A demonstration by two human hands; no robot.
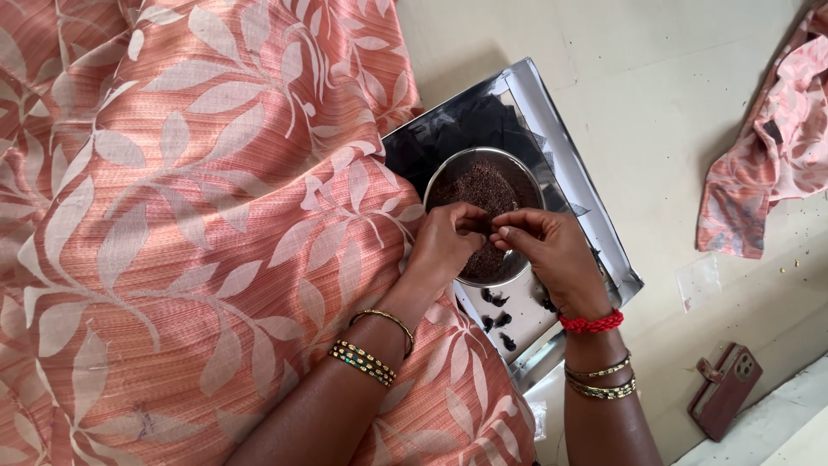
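Two hands in frame, both the person's own, meeting right over one round steel bowl [448,181] a bit right of center. The left hand [448,242] and right hand [552,250] have their fingertips pinched together at the same spot, and each grip is nearly closed on something small and dark between the fingers (too tiny to tell what it is exactly). The bowl is full of a dark brown crumbly stuff [487,185] and sits on one shiny rectangular metal tray [595,216] that runs diagonally from upper center toward lower right. At the tray's upper end there's a heap of flat black pieces [466,129], and at its lower end I count about five little dark rolled bits [500,319] lying loose. Wrists: two bangles on the left, and on the right one red thread band [591,324] plus two gold bangles. The whole left half of the frame is salmon cloth with a pale leaf print [172,216], covering the tray's left edge. On the pale floor [673,86]: one crumpled pink printed cloth [768,147] at the upper right, one small clear plastic packet [700,280] at the right, and one dark red phone case [723,390] at the lower right.
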